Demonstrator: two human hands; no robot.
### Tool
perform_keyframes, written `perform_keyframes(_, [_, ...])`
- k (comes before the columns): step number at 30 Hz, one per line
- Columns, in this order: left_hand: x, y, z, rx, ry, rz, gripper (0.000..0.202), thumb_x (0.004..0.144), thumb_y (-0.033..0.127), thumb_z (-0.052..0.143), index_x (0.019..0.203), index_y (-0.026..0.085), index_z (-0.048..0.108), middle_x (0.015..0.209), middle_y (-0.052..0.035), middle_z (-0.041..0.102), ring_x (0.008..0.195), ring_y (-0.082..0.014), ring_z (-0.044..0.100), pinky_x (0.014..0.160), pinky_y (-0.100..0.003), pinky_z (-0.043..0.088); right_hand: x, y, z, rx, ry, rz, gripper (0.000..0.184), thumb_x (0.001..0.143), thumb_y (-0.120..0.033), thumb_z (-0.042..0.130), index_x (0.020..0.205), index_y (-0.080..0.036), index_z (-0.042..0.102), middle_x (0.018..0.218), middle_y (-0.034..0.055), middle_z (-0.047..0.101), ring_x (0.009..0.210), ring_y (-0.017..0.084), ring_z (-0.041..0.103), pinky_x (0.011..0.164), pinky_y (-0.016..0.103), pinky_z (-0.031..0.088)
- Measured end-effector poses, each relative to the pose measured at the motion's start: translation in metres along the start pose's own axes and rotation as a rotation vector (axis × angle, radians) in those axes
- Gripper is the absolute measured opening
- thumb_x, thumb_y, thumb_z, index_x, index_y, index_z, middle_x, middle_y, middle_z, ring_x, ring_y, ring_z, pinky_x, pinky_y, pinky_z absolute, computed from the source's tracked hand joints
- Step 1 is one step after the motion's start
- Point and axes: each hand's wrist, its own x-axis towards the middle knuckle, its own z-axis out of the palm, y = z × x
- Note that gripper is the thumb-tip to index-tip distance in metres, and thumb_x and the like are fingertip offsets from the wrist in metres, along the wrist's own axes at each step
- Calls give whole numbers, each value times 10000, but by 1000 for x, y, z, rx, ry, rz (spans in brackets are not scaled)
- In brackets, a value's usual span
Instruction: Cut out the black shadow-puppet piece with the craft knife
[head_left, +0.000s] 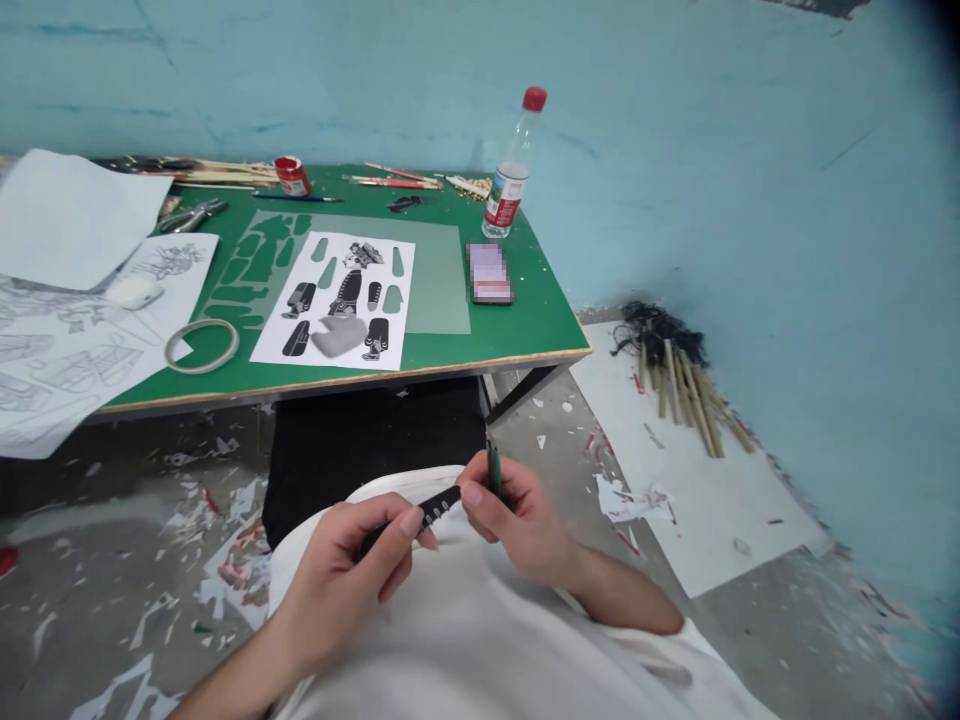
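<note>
A narrow black cut-out piece (439,508) with small pale slots along it is stretched between my two hands above my lap. My left hand (358,555) is closed, pinching the piece between thumb and fingers. At its other end, the thumb and fingers of my right hand (517,510) grip the tip. A slim green and black pen-like tool (494,468) also sticks up from my right hand; its exact kind is hard to tell. On the table ahead lies a white printed sheet (341,350) with black figure parts and several cut-out holes.
The green table (540,320) carries a tape roll (201,346), phone (490,272), water bottle (508,190), red paint jar (291,177), pliers (193,215) and drawing sheets (67,370). Sticks with black tufts (690,385) lie on floor paper at right. Paper scraps (240,570) litter the floor.
</note>
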Motion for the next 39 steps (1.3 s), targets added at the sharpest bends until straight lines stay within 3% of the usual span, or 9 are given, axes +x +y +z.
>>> perform_keyframes(4, [1,0,2,-55,-64,-12,656,953,773,605,763,155,716,444,35,489,448,-64,329,475,-189,270,2,6,-2,-6,-28,-55,345,1022,-542,702,1109,-214,766,629,-75,468,528,75,333,486,226,254])
perform_keyframes(8, [2,-5,6,-160,-196,-62,562,984,703,626,903,161,751,538,-10,648,468,-74,434,464,-178,308,7,4,-1,-29,-41,-80,388,1002,-571,713,1028,-192,791,642,-44,539,559,88,406,510,228,308])
perform_keyframes(11, [0,-12,10,-225,-231,-98,518,1004,663,628,959,164,757,640,-60,748,504,-98,556,457,-168,367,11,0,1,-8,-105,-49,419,1007,-584,697,999,-178,795,657,-27,570,581,97,453,542,231,367])
perform_keyframes(15, [-3,-14,15,-255,-231,-78,480,1010,605,658,944,152,800,730,-98,799,551,-109,616,515,-173,476,13,-3,3,31,-192,-38,388,1034,-537,682,977,-171,796,656,-29,576,581,89,473,562,222,398])
perform_keyframes(19, [-5,-8,17,-238,-219,-53,479,1001,602,669,998,162,858,837,-128,833,559,-119,639,547,-199,535,12,-4,5,114,-227,58,434,1010,-584,696,980,-158,769,591,-52,546,526,80,457,511,208,372])
perform_keyframes(25, [-5,3,18,-119,-192,-21,419,968,560,715,976,184,898,645,-96,773,510,-147,628,538,-235,560,14,-5,3,219,-341,206,438,995,-599,707,936,-166,727,537,-99,436,468,55,308,454,190,257])
perform_keyframes(28, [-5,0,18,-100,-190,-17,407,979,552,705,1006,196,901,640,-94,774,505,-154,639,558,-250,568,15,-2,2,265,-361,246,442,976,-608,727,939,-168,722,541,-104,428,463,55,290,441,194,233])
perform_keyframes(35, [-5,-11,16,-195,-194,-40,428,991,568,701,1025,184,887,711,-95,802,540,-162,689,583,-250,577,15,0,4,305,-378,222,388,1005,-555,715,975,-168,729,537,-112,413,460,56,278,442,199,225])
perform_keyframes(39, [-4,-12,17,-361,-158,-107,474,985,605,697,962,151,834,816,-114,828,623,-204,763,640,-291,623,12,-2,4,163,-301,98,448,1040,-611,634,1113,-176,713,594,-94,469,487,67,322,478,211,270])
